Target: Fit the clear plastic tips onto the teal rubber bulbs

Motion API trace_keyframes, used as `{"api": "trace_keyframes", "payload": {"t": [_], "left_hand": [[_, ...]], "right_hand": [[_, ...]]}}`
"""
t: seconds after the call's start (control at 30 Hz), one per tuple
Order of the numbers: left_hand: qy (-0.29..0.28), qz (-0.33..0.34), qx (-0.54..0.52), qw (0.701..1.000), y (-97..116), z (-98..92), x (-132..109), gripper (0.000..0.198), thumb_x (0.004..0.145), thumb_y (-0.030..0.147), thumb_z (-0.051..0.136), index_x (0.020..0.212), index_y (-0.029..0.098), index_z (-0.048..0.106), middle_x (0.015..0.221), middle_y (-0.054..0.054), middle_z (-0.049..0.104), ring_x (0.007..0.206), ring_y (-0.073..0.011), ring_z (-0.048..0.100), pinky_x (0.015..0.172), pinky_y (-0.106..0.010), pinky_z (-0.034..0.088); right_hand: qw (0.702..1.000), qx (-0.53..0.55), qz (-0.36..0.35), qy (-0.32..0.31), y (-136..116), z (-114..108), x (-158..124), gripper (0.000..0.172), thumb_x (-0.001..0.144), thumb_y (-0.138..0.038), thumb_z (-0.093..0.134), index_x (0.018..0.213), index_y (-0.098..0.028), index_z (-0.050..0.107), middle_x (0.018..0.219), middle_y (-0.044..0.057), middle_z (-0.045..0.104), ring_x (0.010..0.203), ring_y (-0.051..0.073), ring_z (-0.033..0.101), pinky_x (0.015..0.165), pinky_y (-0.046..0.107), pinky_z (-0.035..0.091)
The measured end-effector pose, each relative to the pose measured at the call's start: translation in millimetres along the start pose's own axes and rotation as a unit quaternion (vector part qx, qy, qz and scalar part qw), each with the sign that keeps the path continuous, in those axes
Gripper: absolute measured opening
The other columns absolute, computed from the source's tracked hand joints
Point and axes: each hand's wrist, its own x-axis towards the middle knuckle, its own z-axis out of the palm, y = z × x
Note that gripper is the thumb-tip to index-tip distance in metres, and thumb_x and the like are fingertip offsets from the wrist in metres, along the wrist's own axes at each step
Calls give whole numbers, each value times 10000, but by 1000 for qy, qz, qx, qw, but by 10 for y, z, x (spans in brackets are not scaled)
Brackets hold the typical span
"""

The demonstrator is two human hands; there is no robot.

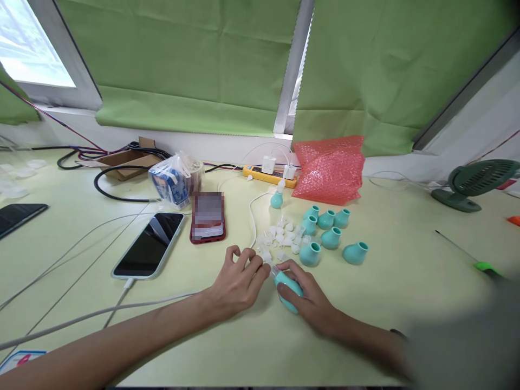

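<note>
My right hand (306,295) is wrapped round a teal squeeze bulb (289,291), which lies tilted with its clear nozzle (275,270) pointing up and left. At that nozzle my left hand (241,279) is closed in a pinch; whatever its fingertips grip is too small and hidden to name. Just beyond the hands lies a pile of small white and clear plastic parts (284,235). Several open-necked teal bulbs (331,238) stand right of the pile. Behind it, one teal bulb (277,200) stands upright with a whitish tip on top.
To the left lie a charging phone (149,245), a red-cased phone (207,216) and a bagged blue package (175,180). A yellow power strip (264,176) and a red bubble-wrap bag (330,170) are at the back. Rightward are a screwdriver (485,267) and a green fan (479,179).
</note>
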Motion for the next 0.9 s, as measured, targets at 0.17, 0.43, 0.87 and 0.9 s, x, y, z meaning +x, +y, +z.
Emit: {"api": "trace_keyframes", "payload": {"t": [0.17,0.43,0.87,0.9], "left_hand": [[42,-48,-72,995,-44,-24,32,101,784,64,387,737,129,449,638,-27,553,662,-154,418,611,-318,277],[-28,-104,-122,987,-174,121,2,135,819,130,390,751,128,507,623,-38,571,650,-147,420,558,-254,357],[-110,-109,-261,953,13,-138,-13,297,781,409,404,847,134,493,688,-41,554,609,-146,486,527,-256,366],[-127,-108,-243,956,47,-141,-19,305,770,436,407,751,144,495,610,-23,534,547,-138,470,487,-249,338]], "right_hand": [[990,120,42,62,73,2,30,226,797,-375,396,935,-197,376,637,-18,478,581,117,466,552,236,391],[998,-30,-55,20,56,-22,-16,232,728,-233,470,952,-201,420,685,-13,511,619,118,482,565,224,396],[955,-205,-213,-6,8,22,-5,115,731,-206,463,840,-169,470,723,46,517,678,155,470,600,278,413],[950,-214,-225,-20,2,22,-13,109,735,-204,454,835,-165,470,717,47,514,673,155,464,592,276,409]]}}
